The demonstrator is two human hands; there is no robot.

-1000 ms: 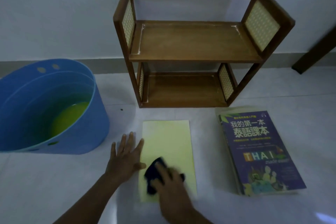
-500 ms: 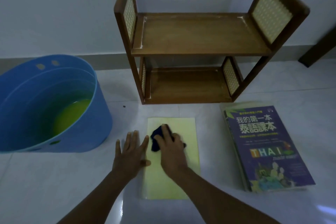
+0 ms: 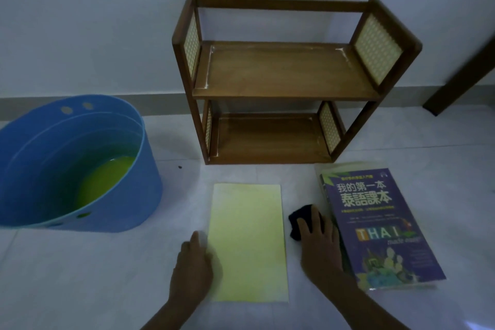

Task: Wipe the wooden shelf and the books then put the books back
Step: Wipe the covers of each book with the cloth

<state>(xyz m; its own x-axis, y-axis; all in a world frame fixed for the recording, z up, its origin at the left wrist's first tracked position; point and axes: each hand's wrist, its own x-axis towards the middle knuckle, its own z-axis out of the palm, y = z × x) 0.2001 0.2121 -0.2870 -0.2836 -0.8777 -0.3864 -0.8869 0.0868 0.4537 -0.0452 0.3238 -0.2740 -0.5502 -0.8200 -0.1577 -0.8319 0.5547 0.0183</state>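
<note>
- The person's left hand [image 3: 193, 262] rests at the left edge of the pale yellow book [image 3: 247, 242]; its fingers look curled over that edge, though the dim light makes it hard to say whether they grip it or only press on it.
- The right hand [image 3: 318, 245] lies flat on the floor [image 3: 80, 276] between the two books, fingers straight and lightly spread, pressing down on a dark cloth [image 3: 301, 221] that pokes out from under the fingertips.
- The yellow book lies flat, cover up, in front of the wooden shelf [image 3: 284, 80], close to it but not touching.
- A purple book [image 3: 375, 222] with "THAI" on its cover lies just to the right of the cloth, tilted a little, on top of at least one more book whose edge shows beneath it.
- The shelf stands against the wall, both of its boards bare, with pale woven panels in its sides.
- A blue tub [image 3: 120, 195] sits to the left, well apart from the books, holding a shallow pool of yellow-green liquid [image 3: 107, 182].
- A small dark speck [image 3: 180, 167] lies on the floor between tub and shelf.
</note>
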